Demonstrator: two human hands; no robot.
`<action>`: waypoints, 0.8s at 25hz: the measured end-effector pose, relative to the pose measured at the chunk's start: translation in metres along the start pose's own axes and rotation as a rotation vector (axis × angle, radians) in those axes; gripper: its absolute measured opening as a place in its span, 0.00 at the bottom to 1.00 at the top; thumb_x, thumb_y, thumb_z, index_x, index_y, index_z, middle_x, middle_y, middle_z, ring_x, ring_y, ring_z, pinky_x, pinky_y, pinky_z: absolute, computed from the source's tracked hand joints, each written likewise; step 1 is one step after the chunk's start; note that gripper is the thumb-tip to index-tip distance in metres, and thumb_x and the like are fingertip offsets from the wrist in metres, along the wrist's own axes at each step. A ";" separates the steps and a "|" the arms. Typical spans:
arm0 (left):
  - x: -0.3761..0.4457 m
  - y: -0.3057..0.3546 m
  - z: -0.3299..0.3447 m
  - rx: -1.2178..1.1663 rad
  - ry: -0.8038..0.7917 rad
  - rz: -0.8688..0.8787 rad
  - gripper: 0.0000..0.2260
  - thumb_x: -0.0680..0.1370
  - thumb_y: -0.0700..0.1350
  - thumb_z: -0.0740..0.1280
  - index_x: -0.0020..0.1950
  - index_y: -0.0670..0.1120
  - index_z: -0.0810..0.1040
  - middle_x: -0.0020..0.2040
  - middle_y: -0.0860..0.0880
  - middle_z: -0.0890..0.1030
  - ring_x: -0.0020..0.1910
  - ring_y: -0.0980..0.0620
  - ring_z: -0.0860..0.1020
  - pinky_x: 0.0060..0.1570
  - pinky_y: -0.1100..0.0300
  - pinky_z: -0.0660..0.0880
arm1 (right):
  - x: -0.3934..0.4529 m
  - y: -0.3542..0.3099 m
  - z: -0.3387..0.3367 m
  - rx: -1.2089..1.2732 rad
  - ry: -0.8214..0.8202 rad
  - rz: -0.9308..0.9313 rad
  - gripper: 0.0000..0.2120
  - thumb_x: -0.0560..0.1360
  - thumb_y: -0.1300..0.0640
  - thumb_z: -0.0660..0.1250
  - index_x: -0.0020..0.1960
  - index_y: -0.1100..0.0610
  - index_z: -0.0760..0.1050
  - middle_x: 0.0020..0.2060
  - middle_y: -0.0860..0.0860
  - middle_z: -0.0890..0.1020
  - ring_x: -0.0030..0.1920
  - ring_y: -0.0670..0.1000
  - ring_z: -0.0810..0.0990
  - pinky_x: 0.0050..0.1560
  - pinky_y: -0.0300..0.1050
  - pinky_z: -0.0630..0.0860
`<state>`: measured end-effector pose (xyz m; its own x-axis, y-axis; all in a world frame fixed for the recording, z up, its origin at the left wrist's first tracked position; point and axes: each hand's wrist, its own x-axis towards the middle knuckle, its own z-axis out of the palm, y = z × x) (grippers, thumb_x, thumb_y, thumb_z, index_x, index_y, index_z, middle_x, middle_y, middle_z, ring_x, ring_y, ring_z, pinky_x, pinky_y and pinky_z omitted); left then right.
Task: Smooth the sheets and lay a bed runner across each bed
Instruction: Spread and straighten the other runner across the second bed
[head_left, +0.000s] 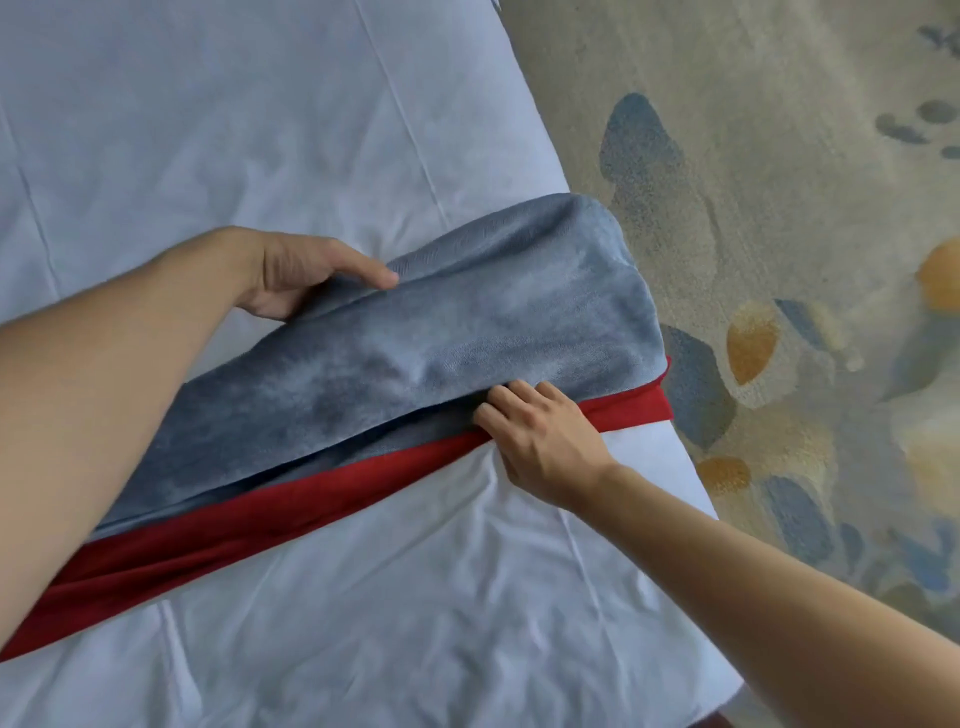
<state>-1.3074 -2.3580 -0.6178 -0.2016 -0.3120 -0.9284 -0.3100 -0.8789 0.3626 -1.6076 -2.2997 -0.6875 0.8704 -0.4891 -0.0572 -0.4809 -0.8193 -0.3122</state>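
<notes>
Bed runner (467, 332), grey over red, lies across the white sheet (208, 130) of the bed. Left hand (301, 273) grips its far edge; right hand (540, 436) pinches its near edge, toward the carpet (779, 156).

White sheet (260, 130) covers the bed, creased, with fold lines and wrinkles fanning out near the runner. Bed runner (441, 338), grey plush on one face and red on the other, lies diagonally across the sheet. Grey layer is bunched and folded over, red edge showing along its near side. Runner's far end reaches the sheet's right edge.
</notes>
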 end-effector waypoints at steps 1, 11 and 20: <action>0.001 -0.001 -0.005 0.037 0.051 0.007 0.16 0.74 0.50 0.70 0.58 0.43 0.82 0.54 0.43 0.85 0.52 0.44 0.84 0.60 0.49 0.76 | -0.006 -0.001 -0.003 0.014 -0.018 -0.013 0.05 0.70 0.63 0.62 0.45 0.56 0.73 0.40 0.52 0.74 0.39 0.56 0.71 0.37 0.50 0.66; 0.033 -0.036 -0.006 0.491 0.829 0.213 0.16 0.68 0.61 0.73 0.47 0.52 0.78 0.44 0.52 0.78 0.45 0.47 0.77 0.44 0.54 0.73 | -0.019 -0.052 -0.008 0.020 -0.135 -0.048 0.11 0.71 0.57 0.63 0.53 0.54 0.73 0.46 0.51 0.73 0.44 0.55 0.71 0.45 0.51 0.69; 0.008 -0.083 -0.078 0.484 0.913 0.112 0.17 0.73 0.61 0.70 0.39 0.47 0.79 0.43 0.44 0.80 0.46 0.42 0.77 0.46 0.55 0.71 | -0.024 -0.083 0.020 0.010 -0.189 -0.104 0.09 0.66 0.63 0.64 0.44 0.54 0.70 0.39 0.50 0.73 0.37 0.53 0.71 0.35 0.47 0.66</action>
<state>-1.2110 -2.3156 -0.6612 0.4654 -0.7146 -0.5222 -0.7134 -0.6521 0.2565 -1.5869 -2.2139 -0.6796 0.9200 -0.3364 -0.2011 -0.3873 -0.8589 -0.3350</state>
